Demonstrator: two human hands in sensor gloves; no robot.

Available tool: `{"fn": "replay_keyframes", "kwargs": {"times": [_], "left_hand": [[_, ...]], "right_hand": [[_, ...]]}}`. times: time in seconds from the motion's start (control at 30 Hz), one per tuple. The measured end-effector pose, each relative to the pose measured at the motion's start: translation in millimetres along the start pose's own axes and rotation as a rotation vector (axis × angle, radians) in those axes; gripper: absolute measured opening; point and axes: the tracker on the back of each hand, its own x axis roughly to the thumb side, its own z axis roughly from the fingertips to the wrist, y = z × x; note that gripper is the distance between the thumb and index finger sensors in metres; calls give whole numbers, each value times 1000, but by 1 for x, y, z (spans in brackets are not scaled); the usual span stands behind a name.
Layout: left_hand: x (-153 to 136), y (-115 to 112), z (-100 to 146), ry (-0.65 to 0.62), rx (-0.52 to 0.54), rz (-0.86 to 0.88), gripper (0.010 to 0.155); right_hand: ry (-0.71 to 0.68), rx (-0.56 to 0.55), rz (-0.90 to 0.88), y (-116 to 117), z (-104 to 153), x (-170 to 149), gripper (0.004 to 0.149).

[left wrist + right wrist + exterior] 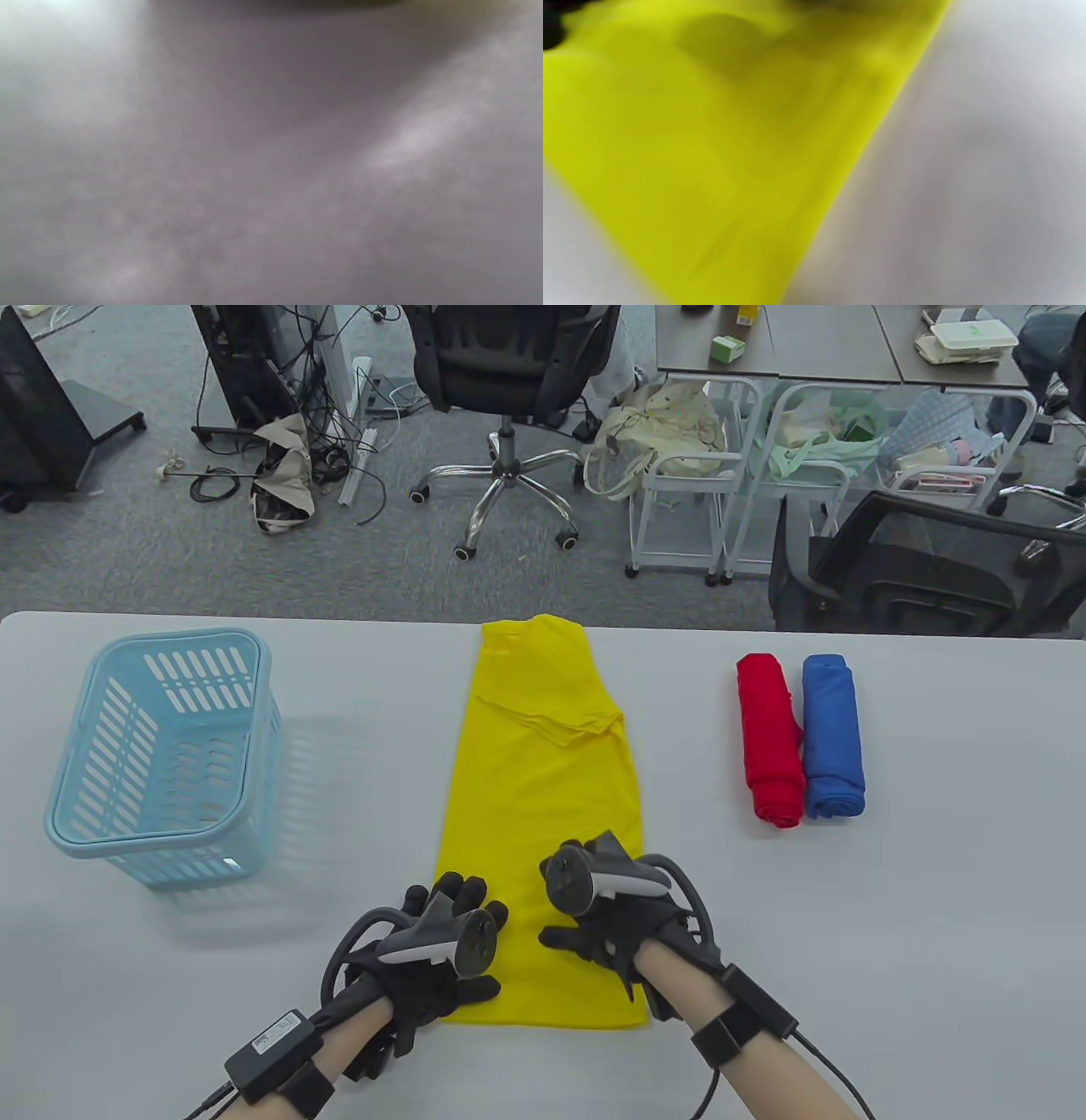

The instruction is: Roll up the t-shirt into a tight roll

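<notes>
A yellow t-shirt lies flat on the grey table, folded into a long strip that runs away from me, with a sleeve folded across its upper part. My left hand rests on the strip's near left corner with its fingers stretched out on the cloth. Over the near right part lies my right hand, thumb out to the left; the tracker hides most of its fingers. The right wrist view is a blur of the yellow t-shirt. The left wrist view shows only blurred grey table.
A light blue plastic basket stands at the left. To the right of the yellow shirt lie a rolled red t-shirt and a rolled blue t-shirt, side by side. Office chairs and carts stand beyond the table's far edge.
</notes>
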Motion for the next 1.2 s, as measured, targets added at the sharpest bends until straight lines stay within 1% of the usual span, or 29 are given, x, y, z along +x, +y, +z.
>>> {"fn": "replay_keyframes", "kwargs": {"times": [0.03,0.1,0.2,0.23,0.27,0.3,0.37,0.43,0.53,0.6,0.67,0.73,0.77,0.83,0.87,0.93,1.0,1.1,1.2], "left_hand": [[0,0,0,0,1,-1,81],[0,0,0,-1,1,0,81],[0,0,0,-3,0,0,81],[0,0,0,-6,-1,3,81],[0,0,0,-5,-1,4,81],[0,0,0,-5,0,1,81],[0,0,0,-6,5,8,81],[0,0,0,-8,10,11,82],[1,5,6,-16,65,23,82],[1,10,17,-40,92,46,83],[3,17,33,-68,166,72,84],[7,25,48,-71,254,29,83],[10,28,53,-67,287,-10,81],[16,30,58,-74,311,-41,74],[20,29,59,-84,329,-58,72],[26,26,58,-95,322,-100,71],[29,20,54,-91,290,-142,76],[33,18,53,-77,295,-211,83],[39,19,55,-59,311,-254,86]], "right_hand": [[17,28,38,11,7,-2,85],[64,13,103,25,19,-15,86],[96,0,-44,33,36,-45,87],[144,-15,-56,34,42,-56,88],[143,-22,-77,35,45,-62,89],[171,-38,-102,37,48,-69,90],[162,-58,-153,38,50,-74,91],[178,-64,-129,35,50,-73,92],[180,-76,-104,32,51,-70,92],[177,-103,-83,31,55,-65,90],[180,-161,-11,27,64,-54,86],[127,-203,26,23,71,-39,83],[85,-220,28,21,73,-30,82],[-7,-234,53,21,75,-12,79],[-27,-238,87,23,76,-5,77],[-26,-229,136,26,74,1,75],[-4,-200,154,31,69,1,75],[14,-189,154,32,66,-1,80],[30,-195,187,33,65,2,79]]}}
